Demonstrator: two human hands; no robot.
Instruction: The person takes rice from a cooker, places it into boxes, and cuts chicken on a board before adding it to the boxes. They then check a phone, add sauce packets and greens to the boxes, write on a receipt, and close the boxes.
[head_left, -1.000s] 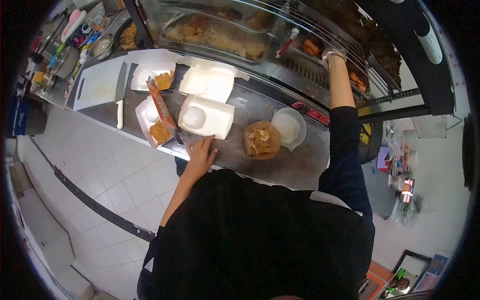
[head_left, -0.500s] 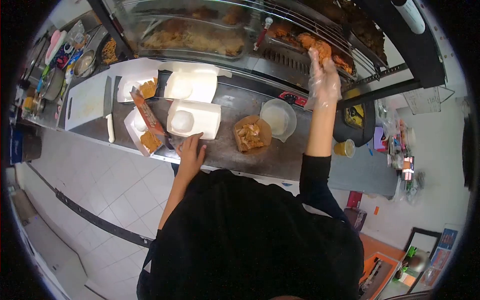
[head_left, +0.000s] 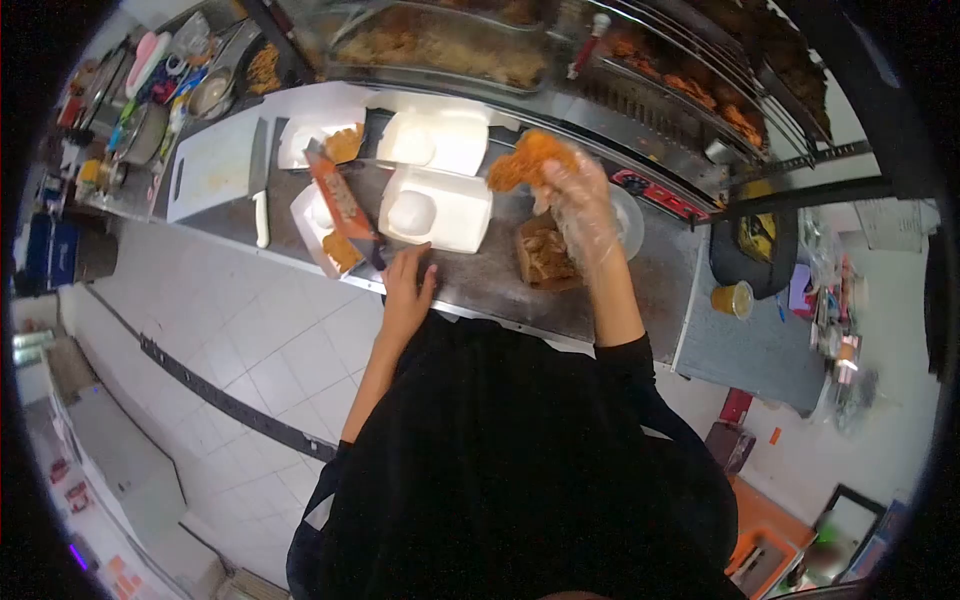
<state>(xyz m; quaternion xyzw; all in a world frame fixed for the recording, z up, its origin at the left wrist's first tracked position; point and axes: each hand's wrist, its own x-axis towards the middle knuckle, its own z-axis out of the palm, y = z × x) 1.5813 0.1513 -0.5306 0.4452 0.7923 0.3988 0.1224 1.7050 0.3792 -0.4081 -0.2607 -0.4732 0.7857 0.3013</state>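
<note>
My right hand [head_left: 582, 200], in a clear plastic glove, grips a piece of fried chicken [head_left: 530, 162] above the counter. Below it stands a brown paper tray [head_left: 528, 268] with cut chicken pieces, partly covered by my wrist. Behind that wrist shows part of a clear plastic bowl [head_left: 630, 222]. My left hand [head_left: 406, 283] is bare and rests open at the counter's front edge, fingertips near an opened white box [head_left: 462, 210] with a rice mound [head_left: 410, 212]. Close by, a broad-bladed knife [head_left: 342, 200] lies slanted across a second white box [head_left: 306, 215].
More opened white boxes [head_left: 455, 145] sit behind. On the left are a white cutting board [head_left: 212, 172] and a white-handled knife [head_left: 262, 220]. A glass display case with food trays [head_left: 440, 75] lines the back. A cup [head_left: 733, 299] stands on the grey surface at right.
My right hand has come out of the display case with the fried chicken, moving left and nearer, over the paper tray. My left hand stays at the counter edge. The whole view has shifted.
</note>
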